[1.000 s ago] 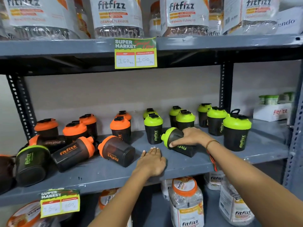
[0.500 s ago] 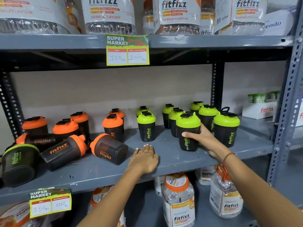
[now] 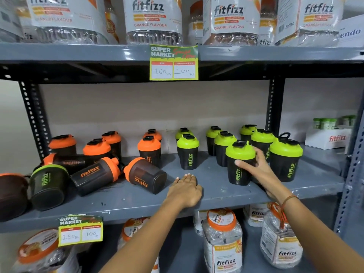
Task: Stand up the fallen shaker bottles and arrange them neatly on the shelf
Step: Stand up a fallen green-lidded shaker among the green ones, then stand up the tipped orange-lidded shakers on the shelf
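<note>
Left hand (image 3: 185,189) lies flat, palm down, fingers together, on the near part of the grey shelf (image 3: 216,192), holding nothing. To its right, the right hand (image 3: 256,170) is spread loosely beside an upright green-lidded shaker bottle (image 3: 239,164); the thumb lies across the bottle's front and the fingers reach round its right side, but whether they press on it cannot be told. A thin orange band (image 3: 288,200) circles that wrist.

Left of the flat hand, an orange-lidded shaker (image 3: 145,175) lies on its side with its base toward the camera. Further left, a second fallen orange-lidded bottle (image 3: 95,174) lies on its side, then a fallen green-lidded bottle (image 3: 47,184), with another orange one (image 3: 69,161) lying behind them.

Farther back, upright orange-lidded bottles (image 3: 149,147) stand on the left half of the shelf and upright green-lidded ones (image 3: 188,151) on the right, the large one (image 3: 285,158) at far right.

A price tag (image 3: 173,63) hangs from the shelf above.
</note>
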